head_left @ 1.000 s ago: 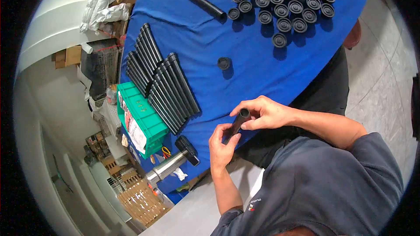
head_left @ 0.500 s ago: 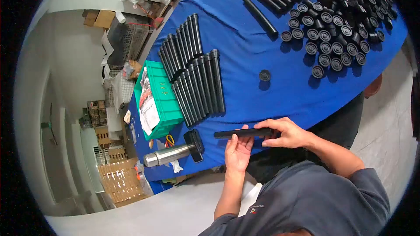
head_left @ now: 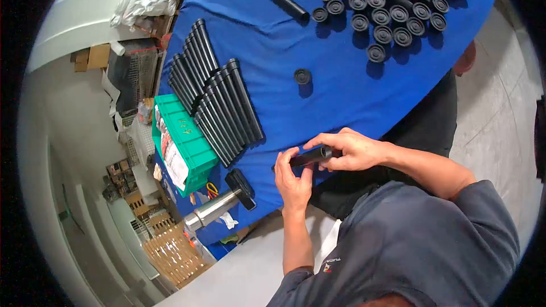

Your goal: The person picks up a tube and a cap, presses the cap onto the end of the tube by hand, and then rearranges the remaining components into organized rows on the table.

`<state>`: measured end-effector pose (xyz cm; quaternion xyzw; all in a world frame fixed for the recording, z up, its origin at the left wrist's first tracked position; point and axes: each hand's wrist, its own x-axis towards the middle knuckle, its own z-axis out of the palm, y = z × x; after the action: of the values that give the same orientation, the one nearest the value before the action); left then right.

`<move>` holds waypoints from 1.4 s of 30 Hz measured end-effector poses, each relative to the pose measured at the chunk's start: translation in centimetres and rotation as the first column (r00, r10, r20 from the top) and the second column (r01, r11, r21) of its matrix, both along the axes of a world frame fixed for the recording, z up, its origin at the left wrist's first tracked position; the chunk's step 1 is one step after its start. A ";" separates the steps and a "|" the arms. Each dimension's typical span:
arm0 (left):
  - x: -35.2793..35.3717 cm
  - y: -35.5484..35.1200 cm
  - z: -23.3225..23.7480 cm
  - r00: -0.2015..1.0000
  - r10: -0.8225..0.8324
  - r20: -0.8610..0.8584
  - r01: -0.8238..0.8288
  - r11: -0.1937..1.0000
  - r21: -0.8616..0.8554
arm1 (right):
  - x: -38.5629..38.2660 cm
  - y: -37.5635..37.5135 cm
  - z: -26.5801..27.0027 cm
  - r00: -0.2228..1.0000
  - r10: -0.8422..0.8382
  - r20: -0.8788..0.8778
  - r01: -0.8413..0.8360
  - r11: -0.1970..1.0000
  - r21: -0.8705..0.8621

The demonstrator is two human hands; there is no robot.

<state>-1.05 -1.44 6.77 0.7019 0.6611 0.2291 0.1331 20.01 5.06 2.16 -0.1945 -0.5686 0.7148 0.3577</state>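
Note:
A short length of a black tube (head_left: 307,158) shows between my two hands above the near edge of the blue-covered table. My left hand (head_left: 293,182) grips it toward its left end, thumb below and fingers above. At the other end, my right hand (head_left: 359,150) is closed with thumb and index finger around the tube's tip; a dark part there is mostly hidden by the fingers. Beyond the hands, a single round black cap (head_left: 302,76) lies on the cloth. Two rows of black tubes with wider ends (head_left: 227,111) lie side by side to the left.
Many loose black caps (head_left: 382,17) are heaped at the far right. More plain black tubes (head_left: 281,0) lie at the back. A green crate (head_left: 190,142) holding papers stands at left, near a steel flask (head_left: 213,209), a black phone-like object (head_left: 241,189) and yellow-handled scissors (head_left: 212,189).
The view has shifted, so the table's contents appear farther left and higher. My left hand has turned from palm-up under the tube to gripping it. The tube now slants.

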 end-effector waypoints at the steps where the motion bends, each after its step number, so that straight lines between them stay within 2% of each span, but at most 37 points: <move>1: -0.5 -0.1 -0.2 1.000 0.007 0.021 -0.007 0.999 -0.046 | -0.2 -0.2 -0.5 0.997 -0.005 -0.073 0.002 0.999 -0.039; 2: -0.8 -0.1 -0.3 0.999 0.017 0.041 -0.013 0.996 -0.090 | -0.2 -0.3 -0.7 0.989 -0.012 -0.145 0.001 0.997 -0.074; 6: 0.1 0.5 1.3 0.993 -0.034 0.113 0.050 0.989 -0.142 | 0.1 -0.1 -0.7 0.987 -0.021 -0.157 0.005 0.995 -0.104; 11: 0.1 0.6 2.1 0.992 -0.116 0.056 0.123 0.981 -0.148 | 0.1 0.0 -1.0 0.980 -0.039 -0.195 0.017 0.994 -0.112; 14: 0.3 0.5 2.2 0.992 -0.116 0.053 0.123 0.980 -0.154 | -1.0 -0.3 -2.2 0.949 -0.063 -0.310 0.014 0.988 -0.157; 15: 0.5 0.6 2.2 0.991 -0.116 0.060 0.124 0.981 -0.151 | -0.9 -0.3 -2.0 0.966 -0.068 -0.248 0.031 0.988 -0.152; 18: 1.1 0.2 2.2 0.982 -0.124 -0.143 0.147 0.974 0.169 | -0.4 -0.1 -1.1 0.989 -0.129 -0.071 0.120 0.986 -0.117; 19: 0.7 -0.7 1.7 0.988 -0.151 0.036 0.143 0.974 0.177 | -0.5 -0.1 -1.1 0.989 -0.139 -0.053 0.133 0.987 -0.091; 20: 0.2 -2.1 1.0 0.959 -0.183 0.218 0.143 0.972 0.185 | -0.4 -0.1 -1.2 0.988 -0.152 -0.028 0.150 0.987 -0.061; 22: 0.3 -4.6 -0.6 0.804 0.075 0.590 0.061 0.976 -0.207 | -0.7 -0.3 -1.2 0.983 -0.184 -0.008 0.184 0.983 -0.020; 23: 1.3 -4.5 -1.5 0.566 0.234 0.791 0.079 0.939 -0.334 | -0.6 -0.4 -0.9 0.988 -0.156 -0.001 0.156 0.986 -0.055; 24: 2.5 -4.0 -1.9 0.273 0.398 0.876 0.156 0.880 -0.449 | -0.5 -0.6 -0.7 0.991 -0.131 0.008 0.131 0.987 -0.090; 25: 4.2 -3.2 -1.0 0.095 0.486 0.869 0.185 0.849 -0.495 | -0.7 -0.8 -0.7 0.985 -0.171 0.006 0.171 0.985 -0.016; 26: 4.2 -3.0 -1.3 -0.035 0.530 0.847 0.221 0.831 -0.511 | -0.8 -0.8 -0.6 0.979 -0.204 0.002 0.204 0.978 0.054; 28: 3.3 -3.0 -3.1 -0.120 0.549 0.827 0.230 0.826 -0.515 | -0.7 -0.4 0.0 0.973 -0.228 0.025 0.215 0.944 0.251; 29: 3.3 -3.1 -4.0 -0.203 0.550 0.810 0.223 0.831 -0.509 | -1.0 -0.4 0.3 0.951 -0.310 0.017 0.283 0.888 0.363; 30: 2.8 -3.1 -4.5 -0.234 0.538 0.810 0.252 0.838 -0.483 | -0.6 0.0 1.1 0.944 -0.325 0.058 0.262 0.845 0.466; 32: 1.8 -3.0 -4.9 -0.304 0.525 0.795 0.294 0.845 -0.446 | -0.2 0.5 2.5 0.945 -0.283 0.164 0.144 0.811 0.568; 35: 1.7 -1.9 -4.7 -0.323 0.454 0.831 0.332 0.876 -0.349 | -0.9 0.4 3.3 0.949 -0.270 0.165 0.136 0.820 0.556; 36: 1.8 -1.7 -4.5 -0.329 0.432 0.839 0.333 0.885 -0.325 | -0.8 0.6 3.4 0.951 -0.294 0.099 0.184 0.792 0.583; 37: 1.2 -1.5 -5.5 -0.318 0.416 0.852 0.260 0.903 -0.343 | -0.5 0.8 3.7 0.946 -0.287 0.149 0.144 0.787 0.600; 39: 0.5 -0.8 -6.1 -0.347 0.276 0.896 0.162 0.959 -0.232 | 0.0 1.3 4.8 0.913 -0.304 0.271 0.063 0.763 0.643; 41: 1.7 1.1 -4.3 -0.240 0.135 0.961 0.070 0.990 -0.122 | 0.9 2.1 4.7 0.847 -0.376 0.375 0.010 0.718 0.696; 42: 1.8 1.7 -4.4 -0.145 0.085 0.986 0.048 0.996 -0.079 | 1.2 2.9 4.4 0.811 -0.423 0.404 0.002 0.692 0.722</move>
<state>0.76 0.22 2.41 0.2692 0.3507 0.6533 0.6146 21.19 7.91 6.58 -0.3076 -0.8418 0.3154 0.3118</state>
